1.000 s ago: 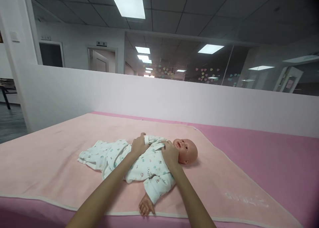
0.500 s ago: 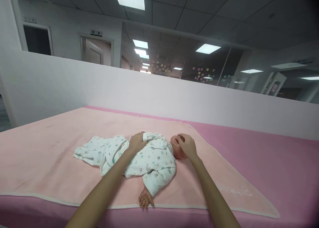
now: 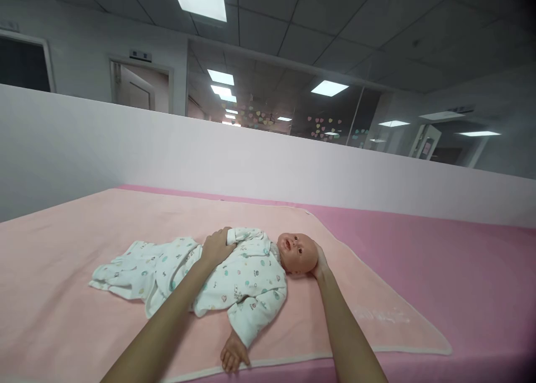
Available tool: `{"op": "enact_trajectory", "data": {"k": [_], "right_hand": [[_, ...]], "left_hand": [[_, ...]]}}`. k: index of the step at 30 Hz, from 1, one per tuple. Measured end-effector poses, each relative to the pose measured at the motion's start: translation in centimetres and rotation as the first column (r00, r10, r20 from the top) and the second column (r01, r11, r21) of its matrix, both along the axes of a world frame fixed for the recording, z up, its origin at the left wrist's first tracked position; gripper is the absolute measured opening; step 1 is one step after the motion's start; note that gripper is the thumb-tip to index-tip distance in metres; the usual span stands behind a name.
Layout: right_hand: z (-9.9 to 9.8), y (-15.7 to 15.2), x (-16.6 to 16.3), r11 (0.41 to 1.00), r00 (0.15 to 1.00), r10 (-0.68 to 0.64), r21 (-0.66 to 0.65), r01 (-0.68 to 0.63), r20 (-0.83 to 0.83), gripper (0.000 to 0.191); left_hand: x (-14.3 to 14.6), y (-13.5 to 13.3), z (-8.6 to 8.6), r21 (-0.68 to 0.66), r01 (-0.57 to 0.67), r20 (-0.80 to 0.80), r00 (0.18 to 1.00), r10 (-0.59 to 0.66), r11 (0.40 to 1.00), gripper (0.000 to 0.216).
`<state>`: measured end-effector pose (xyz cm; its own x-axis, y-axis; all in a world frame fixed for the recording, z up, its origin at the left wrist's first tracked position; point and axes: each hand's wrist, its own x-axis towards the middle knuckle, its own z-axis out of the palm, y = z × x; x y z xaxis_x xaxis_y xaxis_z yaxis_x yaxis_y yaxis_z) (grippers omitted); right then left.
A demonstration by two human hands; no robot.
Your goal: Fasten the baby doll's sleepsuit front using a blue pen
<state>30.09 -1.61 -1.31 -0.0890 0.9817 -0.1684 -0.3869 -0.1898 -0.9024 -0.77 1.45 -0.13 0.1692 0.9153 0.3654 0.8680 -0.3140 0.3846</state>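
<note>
A baby doll (image 3: 255,279) in a white printed outfit lies on its back on a peach blanket (image 3: 62,221), its head (image 3: 298,253) to the right. Across the doll's waist rests my left hand (image 3: 216,248), palm down with fingers lying flat, beside the cuff of the far sleeve. My right hand (image 3: 320,262) cups the back and crown of the head, its fingers mostly hidden behind it. The doll's near arm stretches toward me, and its bare hand (image 3: 233,354) lies by the blanket's front edge.
Pink padding (image 3: 402,249) shows beneath and to the right of the blanket. A low white wall (image 3: 234,159) runs along the back. Beyond it are a glass partition with heart stickers (image 3: 322,123), a half-open door (image 3: 140,90) and ceiling lights.
My right hand has moved off the doll's face to behind its head, and the face is uncovered and turned more toward me. My left hand stays at the waist. The view has shifted slightly.
</note>
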Motion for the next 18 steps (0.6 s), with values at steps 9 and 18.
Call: {"op": "enact_trajectory", "data": {"k": [9, 18], "right_hand": [[-0.1, -0.3, -1.1, 0.989, 0.993, -0.097, 0.119, 0.089, 0.06, 0.061], [0.1, -0.4, -1.5, 0.98, 0.957, -0.134, 0.175, 0.09, 0.256, 0.065]], "left_hand": [[-0.1, -0.3, 0.3, -0.022, 0.008, 0.004, 1.0, -0.008, 1.0, 0.039], [-0.2, -0.8, 0.4, -0.024, 0.01, 0.024, 1.0, -0.009, 1.0, 0.04]]}}
